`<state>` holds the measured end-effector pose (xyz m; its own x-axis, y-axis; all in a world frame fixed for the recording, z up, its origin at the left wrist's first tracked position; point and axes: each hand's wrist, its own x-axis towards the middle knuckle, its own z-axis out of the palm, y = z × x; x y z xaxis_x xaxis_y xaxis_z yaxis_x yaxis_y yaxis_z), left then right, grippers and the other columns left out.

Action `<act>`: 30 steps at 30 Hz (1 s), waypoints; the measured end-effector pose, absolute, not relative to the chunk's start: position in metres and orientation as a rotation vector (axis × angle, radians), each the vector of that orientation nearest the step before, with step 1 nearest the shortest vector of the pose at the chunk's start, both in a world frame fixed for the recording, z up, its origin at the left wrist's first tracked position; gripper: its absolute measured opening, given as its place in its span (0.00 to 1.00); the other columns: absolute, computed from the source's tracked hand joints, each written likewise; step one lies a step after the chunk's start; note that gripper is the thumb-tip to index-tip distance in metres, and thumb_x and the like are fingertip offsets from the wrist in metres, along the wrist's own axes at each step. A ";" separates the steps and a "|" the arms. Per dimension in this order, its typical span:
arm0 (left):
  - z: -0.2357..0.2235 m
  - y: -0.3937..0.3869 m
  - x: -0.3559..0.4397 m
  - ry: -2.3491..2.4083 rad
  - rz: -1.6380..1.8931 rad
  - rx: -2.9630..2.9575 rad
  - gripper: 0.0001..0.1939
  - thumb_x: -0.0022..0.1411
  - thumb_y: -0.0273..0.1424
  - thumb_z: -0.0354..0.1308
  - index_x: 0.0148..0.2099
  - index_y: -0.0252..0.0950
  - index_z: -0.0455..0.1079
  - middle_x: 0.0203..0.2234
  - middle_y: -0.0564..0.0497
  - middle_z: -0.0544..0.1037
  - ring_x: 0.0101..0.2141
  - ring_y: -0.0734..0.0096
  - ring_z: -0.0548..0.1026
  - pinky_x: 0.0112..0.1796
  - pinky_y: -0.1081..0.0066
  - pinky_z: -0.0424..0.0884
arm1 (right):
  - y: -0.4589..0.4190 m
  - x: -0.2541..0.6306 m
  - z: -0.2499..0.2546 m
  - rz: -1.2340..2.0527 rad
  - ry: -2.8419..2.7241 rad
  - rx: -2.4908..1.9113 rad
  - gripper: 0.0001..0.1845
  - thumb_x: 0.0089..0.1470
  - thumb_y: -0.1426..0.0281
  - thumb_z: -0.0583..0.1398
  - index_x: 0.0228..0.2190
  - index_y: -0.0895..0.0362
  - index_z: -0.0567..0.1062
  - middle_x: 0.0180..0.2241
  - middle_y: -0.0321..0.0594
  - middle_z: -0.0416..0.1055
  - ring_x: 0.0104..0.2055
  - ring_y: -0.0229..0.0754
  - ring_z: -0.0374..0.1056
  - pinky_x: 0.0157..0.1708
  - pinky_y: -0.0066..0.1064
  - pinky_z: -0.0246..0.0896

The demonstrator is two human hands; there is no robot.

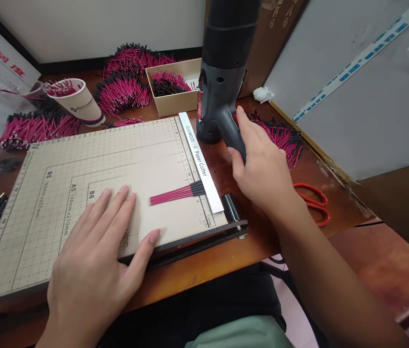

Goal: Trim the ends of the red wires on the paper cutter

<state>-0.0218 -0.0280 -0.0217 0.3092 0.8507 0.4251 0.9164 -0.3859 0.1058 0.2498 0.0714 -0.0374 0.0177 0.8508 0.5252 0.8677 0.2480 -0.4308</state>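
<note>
My left hand (97,251) lies flat and open on the paper cutter board (63,193), fingers spread near its front edge. A short row of pink wires with black ends (177,193) rests on the board against the white ruler strip (200,162). My right hand (260,166) is wrapped round the handle of a dark grey heat gun (222,72) that stands upright just beyond the ruler, its barrel pointing upward.
Heaps of pink-and-black wires (122,89) lie at the back and left, some in a paper cup (77,101) and a cardboard box (173,96). More wires (280,135) and red scissors (315,203) lie to the right. A tilted panel (371,96) stands at right.
</note>
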 end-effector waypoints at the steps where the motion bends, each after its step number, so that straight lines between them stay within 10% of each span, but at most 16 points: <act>1: -0.022 -0.028 -0.022 -1.649 -0.627 -2.411 0.28 0.73 0.41 0.52 0.67 0.29 0.67 0.61 0.33 0.73 0.63 0.37 0.69 0.60 0.40 0.69 | 0.071 0.250 -0.037 -0.037 -1.811 -1.591 0.37 0.56 0.73 0.58 0.67 0.50 0.65 0.62 0.46 0.68 0.60 0.64 0.68 0.54 0.58 0.69; 24: -0.024 -0.028 -0.024 -1.641 -0.642 -2.405 0.29 0.73 0.41 0.53 0.70 0.34 0.65 0.61 0.35 0.73 0.64 0.40 0.69 0.61 0.41 0.68 | 0.066 0.240 -0.021 0.143 -1.830 -1.803 0.41 0.57 0.75 0.56 0.70 0.52 0.58 0.62 0.53 0.64 0.45 0.56 0.74 0.48 0.54 0.73; 30: -0.026 -0.028 -0.025 -1.612 -0.654 -2.408 0.29 0.73 0.40 0.53 0.71 0.35 0.61 0.63 0.36 0.72 0.64 0.41 0.68 0.60 0.43 0.69 | 0.078 0.208 0.020 0.378 -1.270 -1.271 0.20 0.66 0.57 0.54 0.49 0.56 0.75 0.53 0.48 0.73 0.51 0.46 0.73 0.56 0.45 0.72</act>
<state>-0.0245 -0.0285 -0.0263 0.3192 0.8357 0.4469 0.9108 -0.4008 0.0990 0.2084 0.0779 0.0196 0.3429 0.8029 0.4876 0.4056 0.3417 -0.8478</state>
